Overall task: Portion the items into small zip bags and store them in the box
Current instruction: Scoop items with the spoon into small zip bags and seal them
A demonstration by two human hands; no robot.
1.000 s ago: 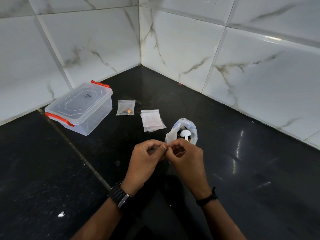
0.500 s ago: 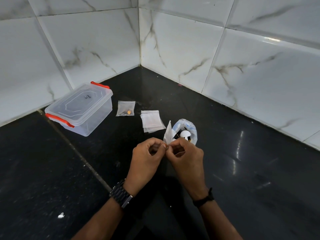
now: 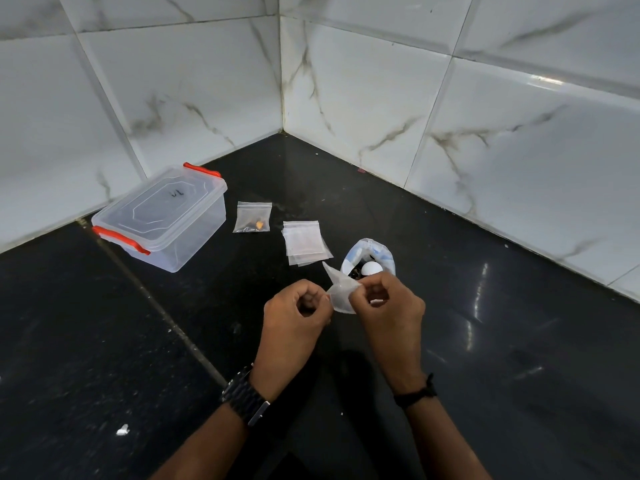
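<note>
Clear lidded box [image 3: 162, 216] beyond zip bags [image 3: 304, 242]

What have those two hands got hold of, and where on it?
A small clear zip bag. The left hand pinches its left edge, the right hand its right edge, near the lower end.

Glossy black floor [image 3: 104, 341] — white marble-veined wall tiles [image 3: 381, 98] meeting in a corner.

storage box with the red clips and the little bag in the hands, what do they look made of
Clear lidded storage box with red clips: seemingly rigid translucent plastic, since the dark floor shows through. Small clear zip bag: thin, flexible plastic film, creased between left hand and right hand.
</note>
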